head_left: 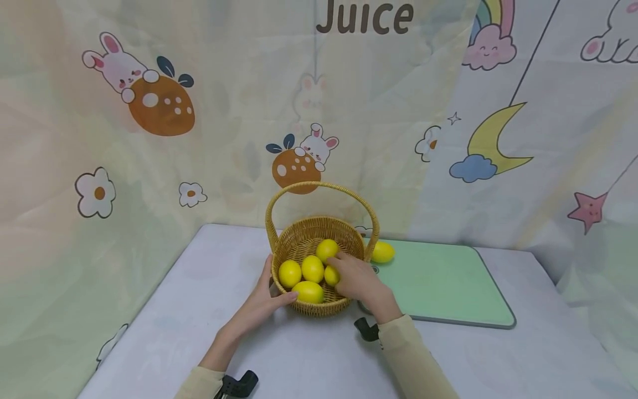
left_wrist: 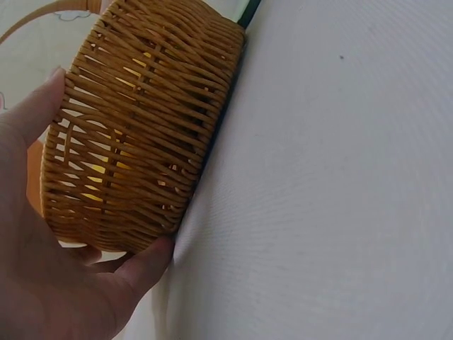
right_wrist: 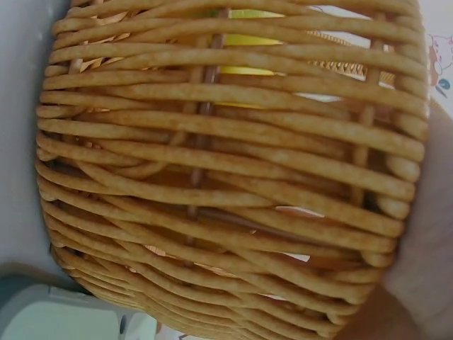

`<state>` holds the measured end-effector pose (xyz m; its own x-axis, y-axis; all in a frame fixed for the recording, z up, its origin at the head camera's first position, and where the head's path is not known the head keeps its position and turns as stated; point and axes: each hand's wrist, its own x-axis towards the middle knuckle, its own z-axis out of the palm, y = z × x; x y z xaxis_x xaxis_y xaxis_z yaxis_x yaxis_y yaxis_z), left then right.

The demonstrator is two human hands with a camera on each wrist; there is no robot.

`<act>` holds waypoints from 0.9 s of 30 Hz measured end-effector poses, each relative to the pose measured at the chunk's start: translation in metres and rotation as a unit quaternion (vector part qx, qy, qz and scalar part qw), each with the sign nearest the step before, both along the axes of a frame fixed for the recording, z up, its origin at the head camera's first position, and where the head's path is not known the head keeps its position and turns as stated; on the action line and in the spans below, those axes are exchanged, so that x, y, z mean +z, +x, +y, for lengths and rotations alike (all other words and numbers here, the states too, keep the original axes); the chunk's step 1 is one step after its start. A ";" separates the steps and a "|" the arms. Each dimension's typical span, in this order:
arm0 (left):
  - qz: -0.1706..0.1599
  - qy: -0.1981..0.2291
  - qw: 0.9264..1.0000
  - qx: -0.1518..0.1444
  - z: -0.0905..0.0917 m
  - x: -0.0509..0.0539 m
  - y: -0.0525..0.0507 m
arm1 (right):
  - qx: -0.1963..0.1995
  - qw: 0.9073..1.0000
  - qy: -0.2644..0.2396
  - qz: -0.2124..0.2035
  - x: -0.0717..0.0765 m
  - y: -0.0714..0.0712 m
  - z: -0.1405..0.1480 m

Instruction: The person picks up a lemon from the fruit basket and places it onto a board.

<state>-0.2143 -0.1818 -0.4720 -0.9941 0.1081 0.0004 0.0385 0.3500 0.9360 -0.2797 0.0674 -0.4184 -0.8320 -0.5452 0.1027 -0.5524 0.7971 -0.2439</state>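
Note:
A round wicker basket (head_left: 319, 226) with a tall arched handle stands on the table, tilted slightly toward me. Several yellow lemons lie inside, among them a front lemon (head_left: 309, 292) and a back lemon (head_left: 326, 249). My left hand (head_left: 261, 299) grips the basket's left side, its thumb over the front rim; the left wrist view shows its fingers against the woven wall (left_wrist: 141, 120). Reaching over the right rim, my right hand (head_left: 360, 284) holds a lemon (head_left: 331, 276) that its fingers partly cover. In the right wrist view the basket wall (right_wrist: 212, 156) hides the fingertips.
A light green cutting board (head_left: 443, 282) with a dark edge lies to the right of the basket. One more lemon (head_left: 384, 252) rests at the board's back left, behind the basket handle. A printed cloth backdrop (head_left: 224, 138) hangs behind the white table (head_left: 199, 293).

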 end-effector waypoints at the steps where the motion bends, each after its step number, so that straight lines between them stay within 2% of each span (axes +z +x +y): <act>1: 0.001 0.000 1.000 0.000 0.000 0.000 0.000 | 0.005 1.000 -0.002 -0.002 0.000 0.000 0.000; 9: -0.003 -0.003 1.000 0.003 0.000 -0.001 -0.001 | 0.016 1.000 -0.003 -0.015 0.003 0.000 0.002; 17: -0.008 0.002 1.000 0.004 0.000 -0.002 -0.001 | 0.033 0.998 -0.040 -0.025 0.008 0.000 0.008; 27: 0.001 0.005 1.000 0.000 -0.001 -0.002 -0.002 | 0.032 0.991 -0.114 -0.055 0.037 0.011 0.019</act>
<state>-0.2166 -0.1826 -0.4741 -0.9941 0.1087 0.0029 0.0400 0.3407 0.9393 -0.2690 0.0868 -0.3812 -0.8091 -0.5710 0.1394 -0.5606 0.6784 -0.4748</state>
